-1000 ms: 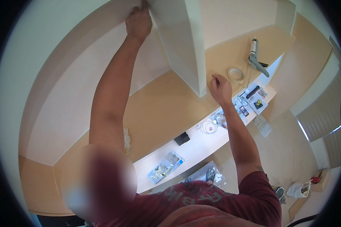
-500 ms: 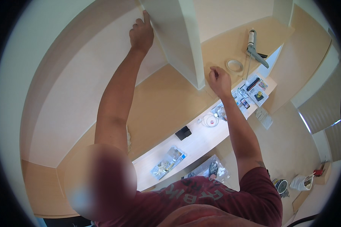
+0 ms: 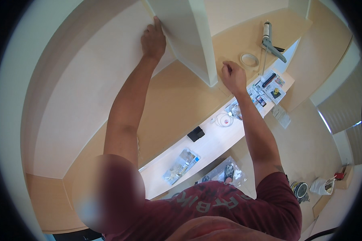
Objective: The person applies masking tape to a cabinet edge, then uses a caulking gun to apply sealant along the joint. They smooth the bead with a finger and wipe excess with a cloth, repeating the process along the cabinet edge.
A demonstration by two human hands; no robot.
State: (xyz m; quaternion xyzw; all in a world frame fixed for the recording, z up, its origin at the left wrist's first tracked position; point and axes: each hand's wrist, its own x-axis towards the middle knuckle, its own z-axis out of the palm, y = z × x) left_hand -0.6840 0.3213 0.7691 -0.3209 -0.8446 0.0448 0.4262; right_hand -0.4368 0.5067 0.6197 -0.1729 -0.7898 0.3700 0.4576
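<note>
Left hand (image 3: pixel 153 42) lower, fingertip (image 3: pixel 156 19) at wall corner (image 3: pixel 171 49)

Left head-worn fisheye, upright. We look down over the maroon shirt (image 3: pixel 229 201), facing out past the left hand (image 3: pixel 153 42) and right hand (image 3: pixel 234 78), both fairly near; floor (image 3: pixel 301 152) farther below. Edges bow rimward. Lower left blurred; we can hardly read it.
</note>
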